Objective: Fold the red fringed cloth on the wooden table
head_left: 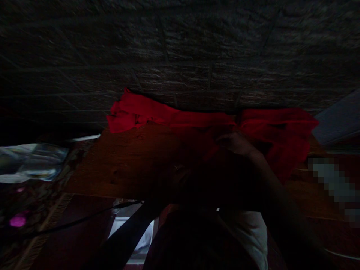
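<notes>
A red cloth, seemingly a garment [202, 118], lies spread along the far side of a wooden table [118, 157]. Its left part is bunched and creased; the right part hangs in folds toward me. My right hand [237, 143] is over the middle of the cloth, with fingers reaching left and somewhat apart. Whether they touch the fabric is hard to see. Deep shadow covers my left hand [177, 174], low over the table in front of me, and its fingers cannot be made out. A small ring-like glint shows on it.
A dark tiled or block wall [185, 45] rises behind the table. A shiny plastic package [42, 163] lies at the left, near a pink object [17, 220]. A dark cord [84, 216] crosses the lower left. The right edge holds a blurred-out pale patch [333, 182].
</notes>
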A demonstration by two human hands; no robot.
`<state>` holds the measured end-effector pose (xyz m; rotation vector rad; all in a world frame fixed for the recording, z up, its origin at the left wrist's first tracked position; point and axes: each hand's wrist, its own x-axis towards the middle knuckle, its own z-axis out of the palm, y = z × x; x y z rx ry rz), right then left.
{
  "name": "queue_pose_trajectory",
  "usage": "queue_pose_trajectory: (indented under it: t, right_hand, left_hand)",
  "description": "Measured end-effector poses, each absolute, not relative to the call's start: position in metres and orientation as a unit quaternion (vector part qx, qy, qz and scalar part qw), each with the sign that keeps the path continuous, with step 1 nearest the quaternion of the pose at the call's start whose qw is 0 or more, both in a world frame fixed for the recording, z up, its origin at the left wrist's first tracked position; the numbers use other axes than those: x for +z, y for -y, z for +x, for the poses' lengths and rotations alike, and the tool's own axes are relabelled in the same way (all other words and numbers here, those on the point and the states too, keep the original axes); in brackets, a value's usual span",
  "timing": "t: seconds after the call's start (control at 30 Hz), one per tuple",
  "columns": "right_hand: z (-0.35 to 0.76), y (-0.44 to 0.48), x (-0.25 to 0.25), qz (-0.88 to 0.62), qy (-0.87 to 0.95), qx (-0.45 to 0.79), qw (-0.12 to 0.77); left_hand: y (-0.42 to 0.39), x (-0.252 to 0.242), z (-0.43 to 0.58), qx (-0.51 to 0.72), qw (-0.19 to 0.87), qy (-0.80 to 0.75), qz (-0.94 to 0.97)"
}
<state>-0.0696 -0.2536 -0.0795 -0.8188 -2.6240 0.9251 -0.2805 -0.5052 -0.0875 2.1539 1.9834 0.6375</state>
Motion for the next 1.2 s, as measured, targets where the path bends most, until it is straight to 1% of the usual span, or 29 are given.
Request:
queue_pose_trajectory:
  t: [0.13, 0.23, 0.43, 0.53, 0.6, 0.67, 0.77, 0.87, 0.93, 1.0, 1.1, 1.2]
  right_hand:
    - [-0.07, 0.254, -0.079, -0.28, 0.895, 0.326, 0.119]
    - [-0.069, 0.254, -0.079, -0.28, 0.894, 0.329, 0.118]
    - [-0.067, 0.254, -0.082, -0.283, 0.89, 0.334, 0.126]
    - [-0.067, 0.255, -0.081, -0.274, 0.894, 0.332, 0.122]
    - [-0.068, 0.256, -0.081, -0.27, 0.899, 0.322, 0.122]
    - [-0.069, 0.257, -0.08, -0.267, 0.904, 0.312, 0.122]
    - [-0.07, 0.26, -0.078, -0.277, 0.907, 0.293, 0.12]
    - [-0.072, 0.263, -0.072, -0.293, 0.904, 0.293, 0.101]
    - [-0.074, 0.263, -0.07, -0.301, 0.904, 0.289, 0.089]
    - [-0.076, 0.261, -0.069, -0.298, 0.908, 0.284, 0.084]
    - [-0.081, 0.259, -0.069, -0.31, 0.905, 0.279, 0.081]
    - [-0.078, 0.263, -0.057, -0.315, 0.908, 0.266, 0.078]
  left_hand:
    - [0.508, -0.088, -0.276, 0.213, 0.038, -0.679, 0.701]
    - [0.51, -0.088, -0.273, 0.201, 0.031, -0.684, 0.701]
    - [0.513, -0.087, -0.271, 0.195, 0.063, -0.667, 0.716]
    - [0.506, -0.074, -0.273, 0.181, 0.11, -0.645, 0.734]
    - [0.5, -0.064, -0.274, 0.184, 0.114, -0.632, 0.744]
    - [0.494, -0.06, -0.272, 0.195, 0.066, -0.654, 0.728]
    - [0.492, -0.073, -0.264, 0.186, -0.028, -0.671, 0.717]
    - [0.495, -0.097, -0.253, 0.173, -0.06, -0.646, 0.741]
    - [0.496, -0.107, -0.248, 0.179, -0.035, -0.655, 0.734]
    - [0.497, -0.107, -0.247, 0.19, 0.008, -0.662, 0.725]
    - [0.5, -0.093, -0.249, 0.215, 0.057, -0.658, 0.719]
    - [0.501, -0.08, -0.249, 0.239, 0.07, -0.658, 0.711]
